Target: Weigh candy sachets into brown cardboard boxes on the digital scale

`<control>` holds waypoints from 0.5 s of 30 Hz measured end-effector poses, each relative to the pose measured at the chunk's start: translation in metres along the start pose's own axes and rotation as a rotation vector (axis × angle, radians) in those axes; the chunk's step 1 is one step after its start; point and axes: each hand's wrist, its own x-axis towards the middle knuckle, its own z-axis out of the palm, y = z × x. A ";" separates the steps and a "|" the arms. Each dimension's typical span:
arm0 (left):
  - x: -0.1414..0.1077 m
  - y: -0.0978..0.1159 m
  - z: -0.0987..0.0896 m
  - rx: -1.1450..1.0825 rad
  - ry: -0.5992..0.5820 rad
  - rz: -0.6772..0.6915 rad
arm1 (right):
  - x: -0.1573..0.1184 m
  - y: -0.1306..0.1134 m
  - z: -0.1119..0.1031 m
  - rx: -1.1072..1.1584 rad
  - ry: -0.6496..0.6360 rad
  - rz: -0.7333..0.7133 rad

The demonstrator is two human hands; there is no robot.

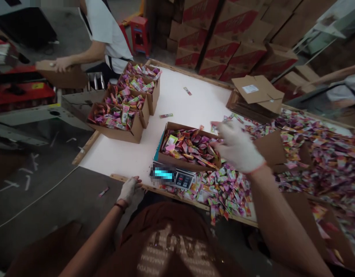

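Right gloved hand [238,147] is over a cardboard box [189,161] of colorful foil packets [189,148] on a digital scale [180,179], grip bunched, can't tell if it's pinching anything. Left hand [129,190] sits spread on the table [119,154] edge.

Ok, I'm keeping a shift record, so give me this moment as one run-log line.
right hand: gloved, over cardboard box of sachets on digital scale | left hand: gloved, resting on wooden table edge
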 end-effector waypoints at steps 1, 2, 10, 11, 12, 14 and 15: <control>0.001 0.001 0.001 0.006 -0.010 0.010 | 0.015 -0.014 0.017 0.009 -0.063 -0.011; 0.001 0.002 0.002 0.011 -0.019 0.020 | 0.028 -0.025 0.031 0.005 -0.128 -0.013; -0.006 0.003 -0.014 0.002 0.026 0.031 | 0.044 -0.029 0.051 0.155 -0.155 0.004; -0.008 0.003 -0.016 0.000 0.036 0.023 | 0.038 -0.024 0.041 0.207 -0.090 0.010; -0.009 0.002 -0.018 -0.002 0.042 0.013 | 0.029 -0.018 0.030 0.251 -0.021 0.012; -0.011 0.001 -0.019 -0.004 0.045 -0.004 | 0.007 -0.004 0.001 0.310 0.118 0.027; -0.011 0.001 -0.019 -0.003 0.046 -0.010 | -0.006 0.006 -0.015 0.310 0.168 0.050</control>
